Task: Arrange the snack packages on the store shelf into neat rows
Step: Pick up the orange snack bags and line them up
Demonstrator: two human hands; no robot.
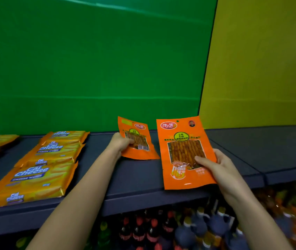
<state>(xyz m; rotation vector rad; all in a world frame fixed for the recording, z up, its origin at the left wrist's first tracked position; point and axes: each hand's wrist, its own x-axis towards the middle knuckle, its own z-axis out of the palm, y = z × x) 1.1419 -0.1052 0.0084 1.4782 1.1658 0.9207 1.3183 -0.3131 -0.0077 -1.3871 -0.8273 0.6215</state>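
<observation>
Green backdrop [89, 60], cheese wafers [35, 177], bottles [152, 230] below

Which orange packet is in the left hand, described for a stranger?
On the dark shelf, below where the green backdrop meets the yellow backdrop, are two orange packets. The left hand grips the far packet: smaller-looking and tilted, unlike the near packet held facing the camera in the right hand.

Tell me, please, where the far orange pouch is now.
In the head view, the far orange pouch is mid-shelf in the left hand, between the Cal Cheese packs and the near orange pouch in the right hand.
</observation>
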